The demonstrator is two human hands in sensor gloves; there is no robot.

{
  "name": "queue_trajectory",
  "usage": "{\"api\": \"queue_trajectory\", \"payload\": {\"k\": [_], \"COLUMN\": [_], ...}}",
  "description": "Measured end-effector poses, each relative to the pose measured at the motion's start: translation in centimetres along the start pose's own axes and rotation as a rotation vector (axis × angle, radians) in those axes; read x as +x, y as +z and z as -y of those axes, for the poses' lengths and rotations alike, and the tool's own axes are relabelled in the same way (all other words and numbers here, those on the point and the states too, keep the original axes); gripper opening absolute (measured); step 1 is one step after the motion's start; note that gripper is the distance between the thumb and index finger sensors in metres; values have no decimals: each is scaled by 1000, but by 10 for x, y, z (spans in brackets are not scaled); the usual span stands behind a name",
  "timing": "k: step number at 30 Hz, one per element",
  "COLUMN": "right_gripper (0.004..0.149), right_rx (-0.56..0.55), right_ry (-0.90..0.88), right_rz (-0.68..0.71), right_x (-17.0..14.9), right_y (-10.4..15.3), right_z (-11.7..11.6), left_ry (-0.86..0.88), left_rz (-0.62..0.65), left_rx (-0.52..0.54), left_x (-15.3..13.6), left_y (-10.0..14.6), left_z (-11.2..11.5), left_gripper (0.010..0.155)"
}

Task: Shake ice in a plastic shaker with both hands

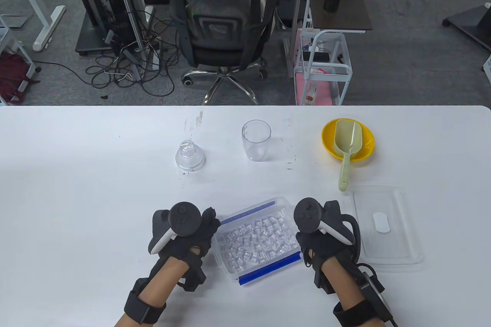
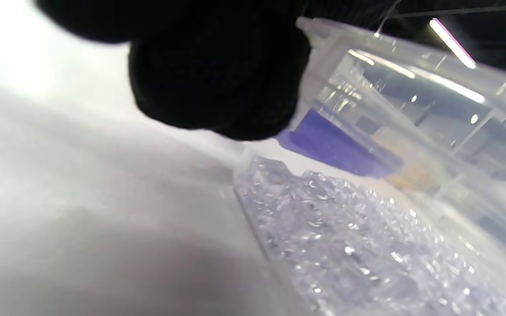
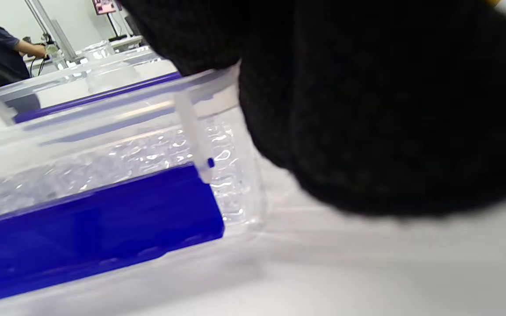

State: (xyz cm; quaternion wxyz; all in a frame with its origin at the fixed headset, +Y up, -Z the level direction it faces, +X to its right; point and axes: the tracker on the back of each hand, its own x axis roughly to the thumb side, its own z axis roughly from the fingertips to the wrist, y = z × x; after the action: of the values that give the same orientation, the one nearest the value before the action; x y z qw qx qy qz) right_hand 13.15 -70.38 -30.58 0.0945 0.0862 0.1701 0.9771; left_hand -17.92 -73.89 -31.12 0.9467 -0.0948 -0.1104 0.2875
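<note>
The clear plastic shaker cup (image 1: 256, 145) stands upright and empty at the table's middle back. Its domed clear lid (image 1: 190, 155) sits apart on the left. Near the front edge lies an open clear box (image 1: 282, 204) with blue side clips, full of ice cubes (image 1: 257, 240). My left hand (image 1: 209, 223) is at the box's left end, its curled fingers (image 2: 218, 79) against the rim. My right hand (image 1: 307, 233) is at the right end, its fingers (image 3: 389, 109) lapping over the rim of the box (image 3: 103, 127). Trackers hide most of both hands from above.
A yellow bowl (image 1: 364, 139) at the back right holds a pale green scoop (image 1: 347, 143), its handle pointing toward me. The box's clear lid (image 1: 383, 223) lies flat to the right of my right hand. An office chair and a trolley stand beyond the table's far edge.
</note>
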Motion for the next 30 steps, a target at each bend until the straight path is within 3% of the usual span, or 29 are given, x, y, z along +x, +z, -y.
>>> {"api": "queue_trajectory", "payload": {"k": [8,17,20,23,27,30], "right_gripper": [47,47,48,52,52,52], "right_rx": [164,238,265,90,-164,-228], "right_ry": [-193,-314,-386,-449,-385,-312], "right_rz": [112,159,168,128,-9,-129], "right_x": [-8,-18,-27,-43,-62,-76], "right_y": [1,0,1,8,10,-3], "right_z": [-6,-10,2,34,77,100], "left_ry": [59,47,43,29,16,10], "left_rz": [13,-34,-36,-30,-29,-28], "left_rx": [-100,-133,-138,-126,-121,-122], "left_x": [1,-2,-2,-1,0,0], "left_y": [-1,0,0,1,1,2], "left_z": [-3,0,2,4,5,5], "left_gripper": [67,66,66,65,65,65]}}
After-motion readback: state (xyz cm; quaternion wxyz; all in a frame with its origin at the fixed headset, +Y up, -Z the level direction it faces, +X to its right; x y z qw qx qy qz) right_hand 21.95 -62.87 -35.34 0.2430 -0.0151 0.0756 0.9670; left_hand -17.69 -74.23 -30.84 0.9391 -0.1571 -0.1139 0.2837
